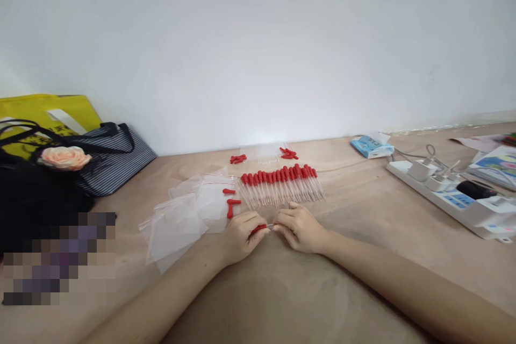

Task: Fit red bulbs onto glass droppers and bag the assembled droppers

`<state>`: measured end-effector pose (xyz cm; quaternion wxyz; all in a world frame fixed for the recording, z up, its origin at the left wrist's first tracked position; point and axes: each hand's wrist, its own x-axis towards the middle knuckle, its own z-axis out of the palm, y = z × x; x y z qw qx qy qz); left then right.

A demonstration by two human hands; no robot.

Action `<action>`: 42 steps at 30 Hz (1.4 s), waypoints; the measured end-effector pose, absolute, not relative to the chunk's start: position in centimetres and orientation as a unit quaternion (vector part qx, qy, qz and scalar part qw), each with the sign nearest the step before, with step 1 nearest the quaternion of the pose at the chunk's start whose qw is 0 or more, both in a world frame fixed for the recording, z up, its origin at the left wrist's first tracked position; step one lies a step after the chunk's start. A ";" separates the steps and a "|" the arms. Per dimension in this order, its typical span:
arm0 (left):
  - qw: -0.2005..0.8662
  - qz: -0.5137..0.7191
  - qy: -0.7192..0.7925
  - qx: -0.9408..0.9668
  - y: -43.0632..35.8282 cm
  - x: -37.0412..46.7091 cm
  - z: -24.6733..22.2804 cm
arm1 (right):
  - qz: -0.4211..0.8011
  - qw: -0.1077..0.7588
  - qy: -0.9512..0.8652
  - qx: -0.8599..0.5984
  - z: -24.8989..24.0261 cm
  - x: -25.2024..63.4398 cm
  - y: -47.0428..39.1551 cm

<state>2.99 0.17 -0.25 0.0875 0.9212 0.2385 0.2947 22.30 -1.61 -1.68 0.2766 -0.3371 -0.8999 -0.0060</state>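
Observation:
Between thumb and fingers, my left hand (242,237) grips a red rubber bulb (258,229). My right hand (300,227) pinches a thin clear tube (270,226) that runs toward the bulb; its far part is hidden by the fingers. Just beyond both hands lies a row of clear droppers with red bulbs (278,177), side by side. Several loose red bulbs (229,191) rest left of the row. Clear zip bags (177,223) are spread in overlapping layers left of my left hand.
More red bulbs (289,153) and thin clear tubes (268,159) lie near the wall. A blue tissue pack (371,147) and a white power strip (439,193) with plugs are at right. At left are a striped bag (116,158), a yellow bag (76,113) and black cloth (36,209).

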 end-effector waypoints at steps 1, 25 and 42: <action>0.087 0.294 0.238 0.922 0.2 3.0 -0.2 | -0.005 0.277 -0.900 -0.337 -1.7 22.3 -1.6; 0.038 0.351 0.275 0.894 0.7 2.7 -0.1 | -0.042 0.262 -0.881 -0.391 -0.8 22.7 -2.1; 0.134 0.270 0.493 0.816 6.1 -3.2 2.7 | 0.156 0.374 -0.674 -0.617 0.5 21.1 5.8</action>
